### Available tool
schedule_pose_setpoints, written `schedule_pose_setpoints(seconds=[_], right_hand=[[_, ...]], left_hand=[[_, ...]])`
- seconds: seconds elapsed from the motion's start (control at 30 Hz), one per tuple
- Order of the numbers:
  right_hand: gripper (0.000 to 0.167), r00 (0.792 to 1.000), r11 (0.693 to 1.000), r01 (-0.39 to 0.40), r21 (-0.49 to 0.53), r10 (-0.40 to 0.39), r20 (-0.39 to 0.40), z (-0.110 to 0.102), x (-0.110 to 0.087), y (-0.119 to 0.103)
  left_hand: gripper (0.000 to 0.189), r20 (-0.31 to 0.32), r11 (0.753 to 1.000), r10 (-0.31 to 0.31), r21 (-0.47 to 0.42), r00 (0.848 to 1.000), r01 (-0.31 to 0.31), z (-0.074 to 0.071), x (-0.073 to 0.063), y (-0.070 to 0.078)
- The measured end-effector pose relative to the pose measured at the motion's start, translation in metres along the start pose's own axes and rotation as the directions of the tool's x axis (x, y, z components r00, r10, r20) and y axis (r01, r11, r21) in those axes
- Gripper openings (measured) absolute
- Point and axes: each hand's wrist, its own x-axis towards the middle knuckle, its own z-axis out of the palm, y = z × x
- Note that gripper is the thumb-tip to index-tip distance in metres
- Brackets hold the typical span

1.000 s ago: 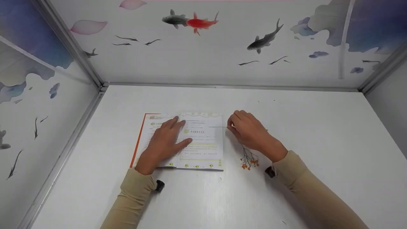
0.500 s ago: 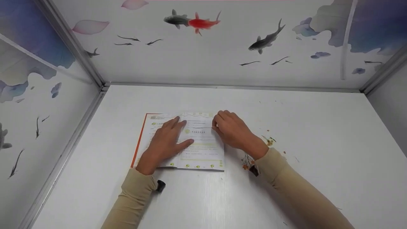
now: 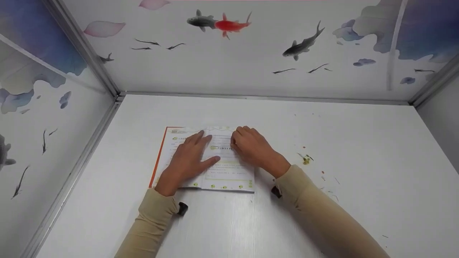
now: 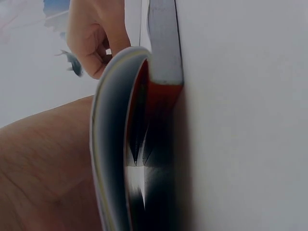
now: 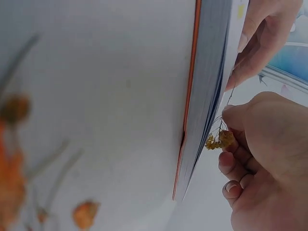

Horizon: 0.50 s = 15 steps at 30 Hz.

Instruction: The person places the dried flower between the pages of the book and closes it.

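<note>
An open book (image 3: 229, 181) with an orange cover edge lies on the white table. My left hand (image 3: 188, 157) presses its left page and the fold, fingers spread and thumb reaching over the right page. Above that right page, my right hand (image 3: 252, 148) pinches a thin-stemmed dried flower sprig (image 5: 221, 138) between thumb and fingertips. Its small yellow blossoms show in the right wrist view, while its stem runs toward the left hand. Loose orange dried flowers (image 5: 85, 214) lie close to the right wrist; the forearm hides nearly all of them in the head view.
Right of the book, a small yellow flower piece (image 3: 305, 159) and scattered plant crumbs lie on the table (image 3: 215, 225). Panels (image 3: 236, 64) printed with fish and leaves stand around the back and sides. Each wrist carries a small black camera (image 3: 183, 208).
My right hand has moved left, from beside the book to over its right page, carrying the sprig's stem along. The left hand stays on the book. The forearm now covers the orange flowers.
</note>
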Motion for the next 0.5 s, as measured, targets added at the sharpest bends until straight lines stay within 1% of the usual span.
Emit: schedule_pose_setpoints(seconds=[0.17, 0.33, 0.43, 0.5], right_hand=[[0.011, 1.0, 0.999, -0.005, 0.04, 0.004, 0.024, 0.002, 0.0, 0.0], [0.012, 1.0, 0.996, 0.017, 0.082, -0.018, 0.009, 0.003, -0.001, 0.002], [0.011, 1.0, 0.993, 0.014, 0.117, -0.015, 0.006, 0.0, -0.002, 0.007], [0.011, 1.0, 0.991, -0.002, 0.137, 0.001, 0.007, -0.003, -0.004, 0.012]], left_hand=[[0.083, 0.02, 1.0, -0.014, -0.004, 1.0, 0.014, 0.0, 0.0, 0.0], [0.083, 0.016, 1.0, -0.013, -0.018, 1.0, 0.014, 0.0, -0.001, 0.0], [0.083, 0.018, 1.0, -0.016, -0.022, 1.0, 0.016, -0.001, -0.001, 0.0], [0.083, 0.019, 1.0, -0.018, -0.023, 1.0, 0.018, -0.001, -0.001, 0.0]])
